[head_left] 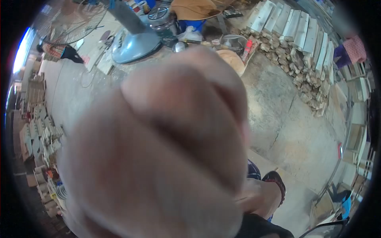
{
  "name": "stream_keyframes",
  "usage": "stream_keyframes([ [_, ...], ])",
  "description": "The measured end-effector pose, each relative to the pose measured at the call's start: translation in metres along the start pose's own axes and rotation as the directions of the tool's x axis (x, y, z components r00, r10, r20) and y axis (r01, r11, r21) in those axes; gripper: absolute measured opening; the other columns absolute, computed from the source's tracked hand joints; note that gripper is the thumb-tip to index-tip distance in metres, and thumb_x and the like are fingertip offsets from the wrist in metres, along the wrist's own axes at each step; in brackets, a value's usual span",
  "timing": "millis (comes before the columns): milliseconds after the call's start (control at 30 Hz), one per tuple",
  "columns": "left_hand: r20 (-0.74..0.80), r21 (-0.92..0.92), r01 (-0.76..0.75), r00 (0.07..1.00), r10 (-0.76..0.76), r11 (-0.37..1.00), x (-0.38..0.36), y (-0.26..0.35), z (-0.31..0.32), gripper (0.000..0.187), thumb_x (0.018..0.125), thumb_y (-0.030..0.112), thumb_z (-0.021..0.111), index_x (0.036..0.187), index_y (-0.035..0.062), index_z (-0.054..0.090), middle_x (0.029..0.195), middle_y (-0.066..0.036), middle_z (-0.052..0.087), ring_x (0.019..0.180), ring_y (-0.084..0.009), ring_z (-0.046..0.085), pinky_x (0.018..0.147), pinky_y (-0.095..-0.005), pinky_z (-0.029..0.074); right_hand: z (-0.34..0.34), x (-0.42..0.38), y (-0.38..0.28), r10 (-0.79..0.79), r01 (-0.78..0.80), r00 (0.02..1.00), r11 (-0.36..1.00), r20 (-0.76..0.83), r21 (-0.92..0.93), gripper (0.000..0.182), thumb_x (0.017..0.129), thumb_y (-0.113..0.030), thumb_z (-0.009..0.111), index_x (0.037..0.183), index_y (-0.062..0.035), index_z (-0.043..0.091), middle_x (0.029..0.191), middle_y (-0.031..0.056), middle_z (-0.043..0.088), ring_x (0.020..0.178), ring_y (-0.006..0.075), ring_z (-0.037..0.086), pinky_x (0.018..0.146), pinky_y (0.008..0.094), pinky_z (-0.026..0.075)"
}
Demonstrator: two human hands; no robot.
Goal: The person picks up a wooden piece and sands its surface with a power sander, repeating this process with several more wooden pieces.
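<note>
Head view. One hand [166, 150] fills the centre and lower left of the frame, very close to the lens and out of focus. Fingers look curled inward, fist-like; nothing visible in its grasp, and which hand it is cannot be told. The other hand is out of frame.

Behind it, a concrete floor [289, 123] with a crack running down the right of centre. Upper right: a long stack of cut wood blocks [297, 35], piled in rows against the edge of the floor. Upper centre: a pale blue fan base [135, 45] with its grey post rising out of frame; the wire fan guard [71, 22] lies at upper left. Just right of the base, a metal pot [162, 20] and a small round metal lid [179, 46]. A round wooden disc [235, 59] sits just past the knuckles, near the foot of the stack.

Left edge: small wood pieces [41, 135] heaped in rows. Lower right of centre: a foot in a sandal [274, 186] on the floor, partly hidden by the hand.
</note>
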State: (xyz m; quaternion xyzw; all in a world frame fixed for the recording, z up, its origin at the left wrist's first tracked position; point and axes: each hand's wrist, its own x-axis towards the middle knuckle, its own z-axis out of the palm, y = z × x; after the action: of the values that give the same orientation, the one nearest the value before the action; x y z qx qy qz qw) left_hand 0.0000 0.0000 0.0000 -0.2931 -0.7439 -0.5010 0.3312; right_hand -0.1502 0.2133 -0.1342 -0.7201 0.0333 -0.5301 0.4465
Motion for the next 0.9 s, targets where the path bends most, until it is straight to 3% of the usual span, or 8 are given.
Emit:
stream_keyframes([
  [33,0.213,0.058,0.142,0.965,-0.151,0.988,0.011,0.003,-0.017,0.013,0.082,0.022,0.073,0.082,0.0112,0.066,0.084,0.002,0.071,0.077,-0.0175,0.066,0.074,-0.0357,0.047,-0.002,0.002,-0.003,0.005,-0.005,1.000,1.000,-0.018,-0.002,0.043,0.089,-0.022,0.071,0.127,-0.0023,0.065,0.102,0.0109,0.059,0.085,0.0283,0.060,0.079,0.0416,0.050],
  [100,0.098,0.514,0.039,0.990,-0.104,0.857,-0.016,-0.065,-0.032,0.008,0.083,0.012,0.070,0.088,0.0064,0.069,0.085,-0.001,0.070,0.077,-0.0165,0.065,0.069,-0.0362,0.048,-0.053,0.005,-0.002,0.132,-0.128,0.990,0.987,0.045,-0.096,0.040,0.090,-0.022,0.070,0.124,-0.0023,0.066,0.101,0.0100,0.059,0.083,0.0273,0.060,0.079,0.0418,0.050],
  [167,-0.185,0.638,0.186,0.979,-0.087,0.747,-0.020,-0.137,-0.022,0.020,0.089,0.015,0.068,0.105,0.0035,0.073,0.084,-0.007,0.067,0.078,-0.0196,0.065,0.071,-0.0373,0.051,-0.067,0.013,-0.003,0.154,-0.152,0.988,0.983,0.008,-0.103,0.037,0.091,-0.021,0.069,0.122,-0.0023,0.067,0.101,0.0090,0.059,0.081,0.0264,0.060,0.078,0.0420,0.050],
  [233,-0.236,0.658,0.435,0.894,-0.381,0.615,-0.047,-0.214,-0.039,0.020,0.090,0.020,0.068,0.106,0.0079,0.071,0.088,-0.007,0.067,0.080,-0.0237,0.066,0.070,-0.0365,0.052,-0.081,0.016,-0.007,0.253,-0.245,0.967,0.946,0.010,-0.213,0.030,0.090,-0.024,0.074,0.114,-0.0060,0.074,0.102,0.0081,0.071,0.084,0.0221,0.066,0.080,0.0379,0.054],
  [433,-0.212,0.944,0.320,0.772,-0.599,0.078,-0.112,-0.355,-0.060,0.016,0.087,0.024,0.070,0.096,0.0109,0.069,0.089,-0.009,0.070,0.079,-0.0296,0.071,0.066,-0.0435,0.056,-0.093,0.004,0.004,0.317,-0.351,0.933,0.907,-0.170,-0.233,0.045,0.085,-0.019,0.076,0.127,-0.0034,0.067,0.096,0.0060,0.063,0.080,0.0234,0.061,0.075,0.0373,0.048],
  [533,-0.256,0.949,0.315,0.710,-0.657,-0.030,-0.112,-0.376,-0.061,0.015,0.085,0.025,0.070,0.091,0.0106,0.072,0.086,-0.010,0.070,0.082,-0.0292,0.072,0.068,-0.0424,0.057,-0.103,-0.003,0.002,0.337,-0.386,0.916,0.891,-0.220,-0.241,0.047,0.084,-0.019,0.078,0.127,-0.0026,0.067,0.096,0.0080,0.064,0.081,0.0247,0.062,0.073,0.0374,0.048],
  [733,-0.220,0.975,0.169,0.757,-0.616,-0.141,-0.105,-0.377,-0.060,0.016,0.084,0.025,0.069,0.081,0.0094,0.074,0.084,-0.010,0.070,0.079,-0.0289,0.072,0.066,-0.0387,0.057,-0.120,-0.015,0.000,0.355,-0.429,0.885,0.874,-0.303,-0.228,0.047,0.081,-0.017,0.080,0.125,-0.0020,0.068,0.097,0.0111,0.067,0.082,0.0260,0.064,0.071,0.0368,0.049],
  [900,-0.179,0.975,0.223,0.716,-0.675,-0.022,-0.121,-0.367,-0.067,0.015,0.085,0.017,0.065,0.094,0.0115,0.075,0.093,-0.007,0.068,0.084,-0.0270,0.071,0.067,-0.0381,0.057,-0.128,-0.027,0.007,0.443,-0.606,0.757,0.750,-0.479,-0.264,0.042,0.081,-0.013,0.079,0.122,-0.0039,0.069,0.098,0.0110,0.070,0.085,0.0284,0.067,0.073,0.0372,0.051],
])
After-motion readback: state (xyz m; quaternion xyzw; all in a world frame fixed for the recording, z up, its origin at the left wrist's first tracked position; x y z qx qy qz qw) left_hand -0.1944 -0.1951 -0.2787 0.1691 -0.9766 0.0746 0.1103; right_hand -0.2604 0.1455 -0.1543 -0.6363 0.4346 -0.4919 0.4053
